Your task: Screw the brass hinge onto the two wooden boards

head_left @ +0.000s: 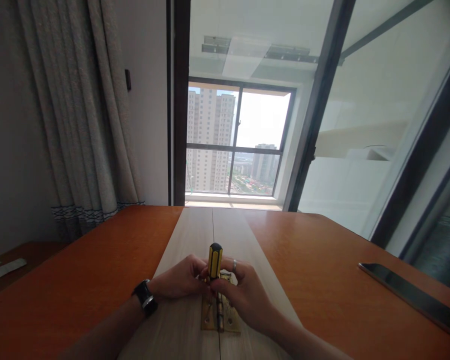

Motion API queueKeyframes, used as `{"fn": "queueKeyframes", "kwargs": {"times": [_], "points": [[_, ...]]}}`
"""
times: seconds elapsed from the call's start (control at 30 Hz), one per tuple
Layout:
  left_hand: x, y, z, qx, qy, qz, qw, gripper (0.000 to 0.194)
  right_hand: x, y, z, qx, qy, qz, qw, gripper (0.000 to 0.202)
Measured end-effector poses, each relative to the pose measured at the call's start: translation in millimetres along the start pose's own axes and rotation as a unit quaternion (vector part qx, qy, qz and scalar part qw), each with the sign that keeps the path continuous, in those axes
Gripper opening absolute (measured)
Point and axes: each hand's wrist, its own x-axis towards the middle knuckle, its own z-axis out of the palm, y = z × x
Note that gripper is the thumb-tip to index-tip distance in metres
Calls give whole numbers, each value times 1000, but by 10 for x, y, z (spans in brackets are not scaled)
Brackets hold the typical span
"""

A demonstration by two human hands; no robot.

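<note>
A brass hinge (220,320) lies across the seam between two pale wooden boards (180,245). Above it stands a screwdriver (215,260) with a yellow and black handle, its tip hidden behind the fingers. My right hand (247,290), with a ring on one finger, has its thumb and forefinger closed around the lower part of the screwdriver. From the left, my left hand (183,277) pinches beside the screwdriver at the hinge's left leaf; what its fingertips hold is too small and hidden to make out. A black watch (145,297) is on the left wrist.
The boards rest on an orange-brown table (307,250). A dark, flat, long object (412,297) lies at the table's right. Beyond the far edge are a window (234,140) and a grey curtain (78,110) on the left.
</note>
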Motion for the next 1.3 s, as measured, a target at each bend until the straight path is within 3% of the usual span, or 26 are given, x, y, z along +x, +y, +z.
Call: {"fn": "queueKeyframes", "kwargs": {"times": [0.23, 0.47, 0.57, 0.73, 0.97, 1.13, 1.3], "points": [[-2, 1, 14, -23, 7, -11, 1000, 33, -11, 12, -7, -1, -24, -8, 1000, 10], [-7, 32, -8, -10, -5, -20, 1000, 35, -14, 52, 10, 19, 39, 48, 998, 19], [-7, 29, -23, -12, -16, -24, 1000, 31, 1, 26, 7, 22, 47, 45, 998, 12], [-17, -17, -30, -13, 3, -45, 999, 31, 19, -68, -12, 18, 8, 23, 1000, 8], [-29, -83, -35, -26, 9, -51, 998, 47, 13, -91, -27, 13, -62, -13, 998, 26], [-17, -35, -43, 0, 3, -50, 999, 45, -5, 27, -4, 34, -22, 19, 999, 12], [-15, -21, -21, -19, 3, -55, 998, 37, 5, 81, 23, 43, 18, 59, 997, 17]]}}
